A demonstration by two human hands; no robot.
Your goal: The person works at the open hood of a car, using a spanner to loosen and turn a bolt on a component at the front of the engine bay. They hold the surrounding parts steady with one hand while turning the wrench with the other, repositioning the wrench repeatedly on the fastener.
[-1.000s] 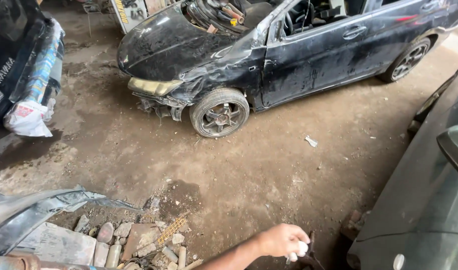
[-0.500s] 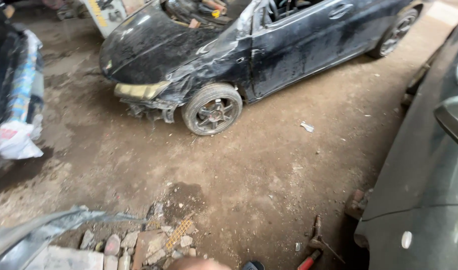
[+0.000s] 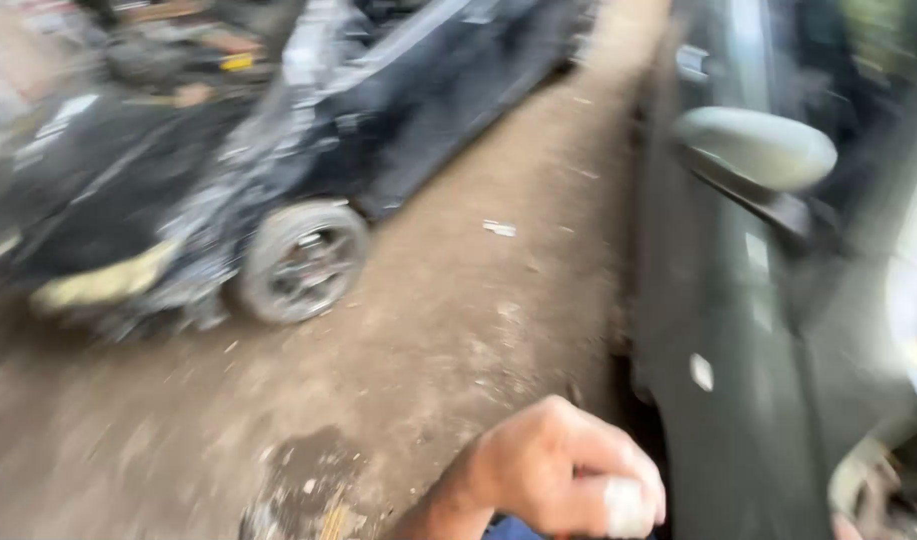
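Observation:
The view is heavily motion-blurred. My left hand (image 3: 563,470) comes up from the bottom edge at the middle, fingers curled into a loose fist, with a white wrap on one finger. It hovers over the dirt floor (image 3: 448,330), close to the lower door of a dark grey car (image 3: 738,400) on the right. I cannot tell whether anything is inside the fist. A bit of blue shows just under the hand. My right hand is not clearly visible.
A wrecked black car (image 3: 178,190) with a bare front wheel (image 3: 300,262) and torn bumper stands at the left. The grey car's side mirror (image 3: 756,150) juts out at the upper right. A small white scrap (image 3: 498,228) lies on the dirt lane between the cars.
The view has swung right and closer to the grey car, which now fills the right side. My left hand has come up into view at the bottom. The rubble pile has dropped out of view.

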